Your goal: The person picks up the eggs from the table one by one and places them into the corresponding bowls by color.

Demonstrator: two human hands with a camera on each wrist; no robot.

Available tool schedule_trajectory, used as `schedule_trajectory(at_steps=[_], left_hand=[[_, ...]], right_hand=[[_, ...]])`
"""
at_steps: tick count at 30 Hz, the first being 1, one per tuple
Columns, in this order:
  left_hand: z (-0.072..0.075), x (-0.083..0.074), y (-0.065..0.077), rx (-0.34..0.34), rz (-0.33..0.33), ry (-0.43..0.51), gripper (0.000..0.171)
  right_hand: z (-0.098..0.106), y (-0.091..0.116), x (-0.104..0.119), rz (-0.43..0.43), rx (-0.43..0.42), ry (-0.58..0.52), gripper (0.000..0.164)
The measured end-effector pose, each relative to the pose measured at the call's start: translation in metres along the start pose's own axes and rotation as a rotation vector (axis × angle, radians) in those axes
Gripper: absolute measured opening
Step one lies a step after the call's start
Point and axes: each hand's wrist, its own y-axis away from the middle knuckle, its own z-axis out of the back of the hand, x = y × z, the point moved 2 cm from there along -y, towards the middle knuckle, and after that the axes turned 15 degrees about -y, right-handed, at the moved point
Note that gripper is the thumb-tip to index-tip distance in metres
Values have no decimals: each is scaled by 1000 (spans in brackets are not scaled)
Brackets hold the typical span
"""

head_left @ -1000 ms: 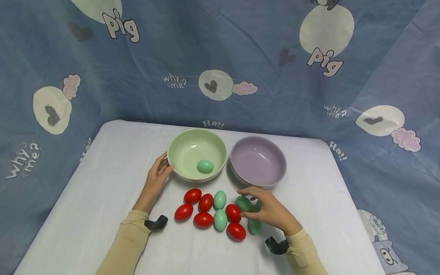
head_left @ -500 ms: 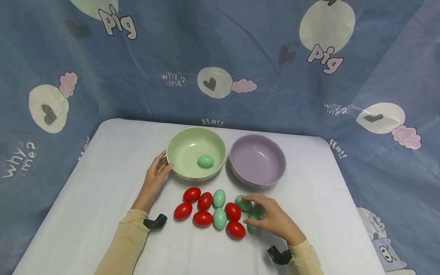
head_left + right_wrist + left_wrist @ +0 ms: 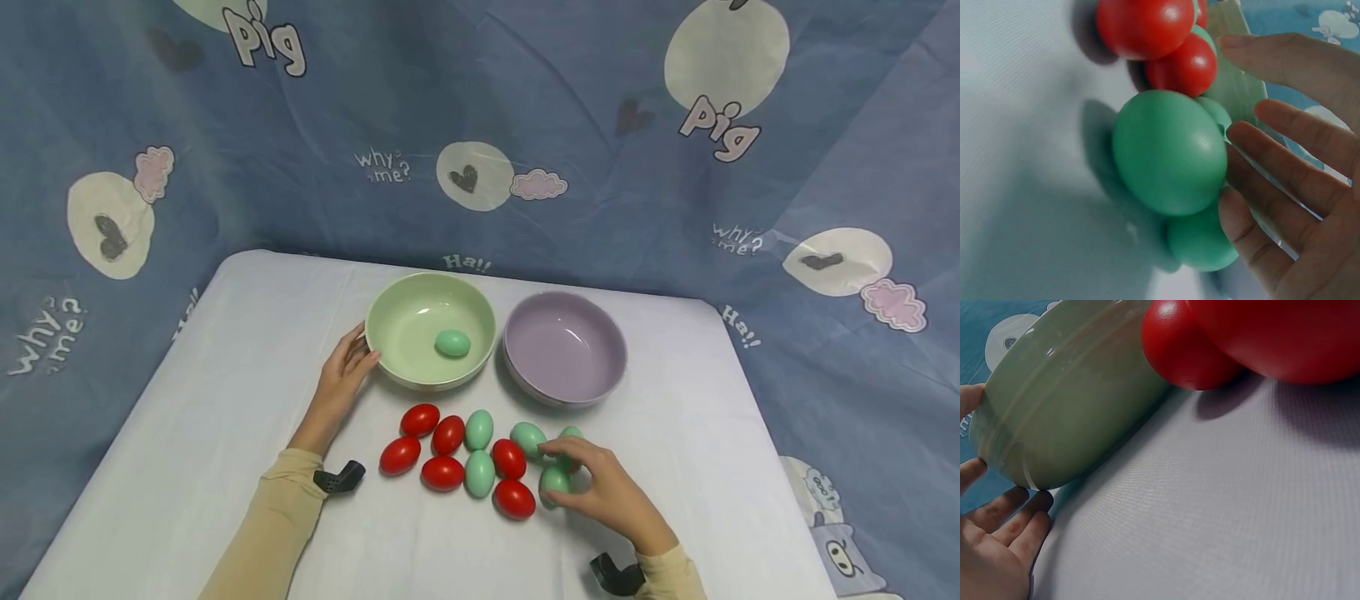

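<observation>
My left hand [image 3: 339, 387] rests against the left side of a light green bowl [image 3: 405, 333], its fingertips touching the outer wall in the left wrist view. One green egg [image 3: 453, 342] lies inside this bowl. Over the right end of a group of eggs, my right hand [image 3: 603, 492] spreads thumb and fingers around a green egg [image 3: 555, 480]. In the right wrist view the fingers stand apart beside that egg [image 3: 1169, 153]. Two more green eggs [image 3: 528, 438] lie close by, the rearmost one [image 3: 572, 433] partly hidden by the hand.
A purple bowl [image 3: 566, 346] stands right of the green bowl. In front of the bowls, several red eggs [image 3: 442, 473] and two green eggs [image 3: 480, 473] lie on the white tablecloth [image 3: 420, 550]. Behind the table hangs a blue printed cloth [image 3: 315, 150].
My right hand has moved right and nearer to me, from the rear left green egg to the front right one. The left hand stays at the green bowl.
</observation>
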Motion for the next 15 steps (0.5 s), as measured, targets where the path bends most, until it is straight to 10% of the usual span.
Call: schedule_trajectory(at_steps=[15], left_hand=[[-1, 4, -2, 4, 20, -7, 67]], right_hand=[[-1, 11, -7, -30, 0, 93, 48]])
